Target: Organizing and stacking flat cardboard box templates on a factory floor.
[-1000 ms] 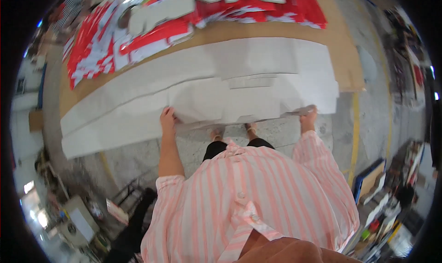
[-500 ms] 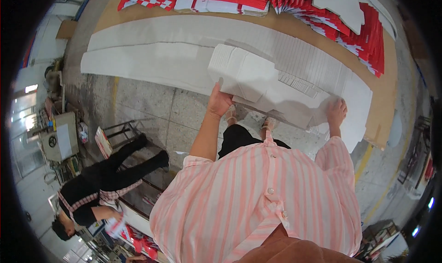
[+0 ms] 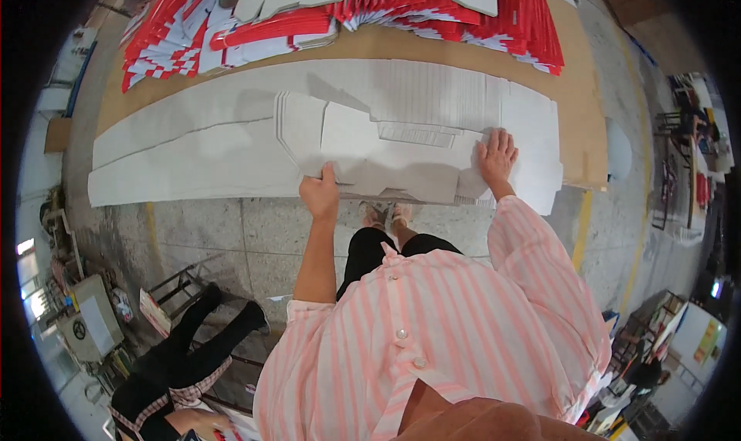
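Two hands at a stack of cut white cardboard [image 3: 351, 136] along the table's near side

The left hand [image 3: 319, 194] grips the stack's near edge, thumb on top; the right hand [image 3: 498, 159] lies open, palm down, toward the right end of the table [image 3: 583, 144]. Long white sheets [image 3: 177, 155] lie beneath; a brown strip of table separates them from red-and-white bundles [image 3: 532, 32] at the table's far side.

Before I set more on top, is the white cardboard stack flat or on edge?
The stack lies flat: broad face up, layered edges at left.
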The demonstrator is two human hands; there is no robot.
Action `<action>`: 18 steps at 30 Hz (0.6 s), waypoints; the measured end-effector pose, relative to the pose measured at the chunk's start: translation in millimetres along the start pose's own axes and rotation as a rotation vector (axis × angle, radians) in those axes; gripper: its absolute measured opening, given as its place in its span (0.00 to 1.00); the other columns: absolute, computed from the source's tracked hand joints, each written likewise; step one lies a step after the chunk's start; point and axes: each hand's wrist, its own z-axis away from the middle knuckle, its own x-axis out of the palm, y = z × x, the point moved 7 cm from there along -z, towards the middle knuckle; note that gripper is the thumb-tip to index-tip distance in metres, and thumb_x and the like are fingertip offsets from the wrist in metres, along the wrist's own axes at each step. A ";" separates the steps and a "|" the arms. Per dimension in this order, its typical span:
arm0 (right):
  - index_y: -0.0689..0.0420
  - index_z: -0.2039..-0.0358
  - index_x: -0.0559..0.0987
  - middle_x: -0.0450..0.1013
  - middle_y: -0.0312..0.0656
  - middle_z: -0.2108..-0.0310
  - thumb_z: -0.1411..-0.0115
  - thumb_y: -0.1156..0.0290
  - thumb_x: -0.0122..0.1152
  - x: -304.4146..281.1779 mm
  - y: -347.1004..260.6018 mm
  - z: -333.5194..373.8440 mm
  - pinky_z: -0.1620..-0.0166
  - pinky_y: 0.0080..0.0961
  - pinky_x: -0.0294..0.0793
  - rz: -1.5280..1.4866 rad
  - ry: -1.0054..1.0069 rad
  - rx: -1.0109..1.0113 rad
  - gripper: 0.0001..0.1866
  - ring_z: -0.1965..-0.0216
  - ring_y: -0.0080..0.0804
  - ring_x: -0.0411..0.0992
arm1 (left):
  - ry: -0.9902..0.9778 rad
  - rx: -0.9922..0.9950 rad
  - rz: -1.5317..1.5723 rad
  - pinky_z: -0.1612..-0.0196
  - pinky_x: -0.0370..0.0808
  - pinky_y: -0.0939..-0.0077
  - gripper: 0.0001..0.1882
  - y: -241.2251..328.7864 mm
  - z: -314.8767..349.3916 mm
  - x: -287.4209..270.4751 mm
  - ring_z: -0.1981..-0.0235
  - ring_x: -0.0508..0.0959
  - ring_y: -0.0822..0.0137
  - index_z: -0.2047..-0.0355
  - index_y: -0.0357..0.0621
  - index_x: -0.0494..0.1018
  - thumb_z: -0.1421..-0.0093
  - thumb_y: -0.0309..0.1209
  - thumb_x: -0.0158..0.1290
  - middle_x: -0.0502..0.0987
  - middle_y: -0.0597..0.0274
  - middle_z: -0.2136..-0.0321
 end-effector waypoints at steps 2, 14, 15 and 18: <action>0.52 0.43 0.56 0.47 0.45 0.40 0.43 0.48 0.38 2.0 0.1 0.5 0.42 0.51 0.36 0.020 -0.035 -0.001 0.31 0.39 0.45 0.41 | 0.051 0.085 -0.204 0.70 0.70 0.73 0.14 15.5 10.1 3.9 0.77 0.75 0.66 0.72 0.28 0.72 0.50 0.32 0.55 0.75 0.61 0.79; 0.51 0.43 0.56 0.46 0.45 0.40 0.43 0.47 0.38 4.4 1.8 -0.1 0.42 0.53 0.36 0.030 -0.034 -0.003 0.31 0.39 0.45 0.41 | -0.082 -0.251 0.164 0.66 0.69 0.77 0.11 -32.9 -13.6 -8.4 0.71 0.74 0.69 0.71 0.30 0.73 0.48 0.29 0.53 0.75 0.61 0.72; 0.51 0.43 0.56 0.46 0.45 0.40 0.43 0.47 0.38 5.9 1.5 -0.4 0.42 0.53 0.36 0.025 -0.049 -0.016 0.31 0.39 0.45 0.41 | -0.031 -0.099 0.055 0.65 0.69 0.77 0.11 -22.1 -14.0 -11.0 0.71 0.74 0.69 0.71 0.30 0.74 0.47 0.29 0.53 0.75 0.60 0.73; 0.50 0.43 0.56 0.47 0.44 0.40 0.43 0.47 0.38 6.6 4.7 -2.4 0.42 0.52 0.36 0.031 -0.038 -0.011 0.31 0.39 0.45 0.41 | -0.029 0.001 0.085 0.63 0.69 0.75 0.12 -12.0 -14.8 -12.8 0.68 0.75 0.66 0.69 0.31 0.73 0.46 0.31 0.52 0.75 0.59 0.71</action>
